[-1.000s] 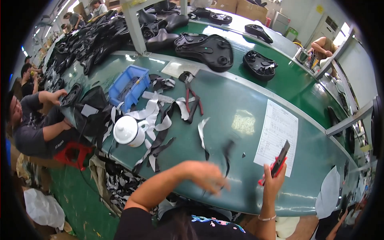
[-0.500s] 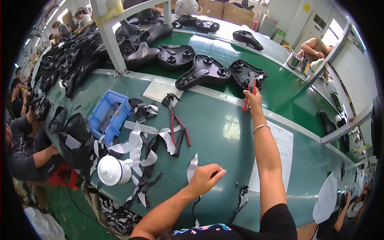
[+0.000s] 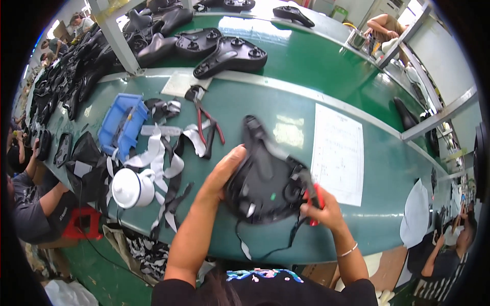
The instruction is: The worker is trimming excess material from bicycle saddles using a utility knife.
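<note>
Head view: left hand grasps a bicycle saddle, right hand a utility knife; cut strips lie aside, this saddle seemingly unfinished.

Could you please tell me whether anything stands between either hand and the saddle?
Nothing visible separates the left hand from the saddle. The red cutter, held in the right hand, lies partly between that hand and the saddle's right edge.

A green-topped worktable carries a blue bin, white lidded mug, red-handled pliers, black-and-white strips, and a printed sheet.
</note>
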{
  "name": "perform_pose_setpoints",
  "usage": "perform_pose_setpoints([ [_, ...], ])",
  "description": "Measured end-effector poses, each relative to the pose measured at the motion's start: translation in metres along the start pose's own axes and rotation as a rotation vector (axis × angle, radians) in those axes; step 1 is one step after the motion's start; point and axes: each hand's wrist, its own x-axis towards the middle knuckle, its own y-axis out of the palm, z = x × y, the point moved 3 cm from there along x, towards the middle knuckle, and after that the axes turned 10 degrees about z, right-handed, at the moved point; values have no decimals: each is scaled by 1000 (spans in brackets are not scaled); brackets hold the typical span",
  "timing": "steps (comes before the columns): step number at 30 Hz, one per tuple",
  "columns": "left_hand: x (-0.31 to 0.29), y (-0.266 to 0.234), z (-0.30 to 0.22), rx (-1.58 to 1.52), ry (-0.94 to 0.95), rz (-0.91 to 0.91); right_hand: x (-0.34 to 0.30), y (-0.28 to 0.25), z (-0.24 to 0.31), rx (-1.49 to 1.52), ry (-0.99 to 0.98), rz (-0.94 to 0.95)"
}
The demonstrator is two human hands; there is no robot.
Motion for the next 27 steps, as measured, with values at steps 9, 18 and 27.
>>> perform_pose_setpoints([
  [9,-47,22,-35,436,-136,-36,-44,4,57,-689,-393,30],
  [18,-41,23,-37,811,-119,-118,-54,24,36,-1156,-231,198],
  [27,-100,18,-16,523,90,-407,-110,80,32,-485,-55,-34],
])
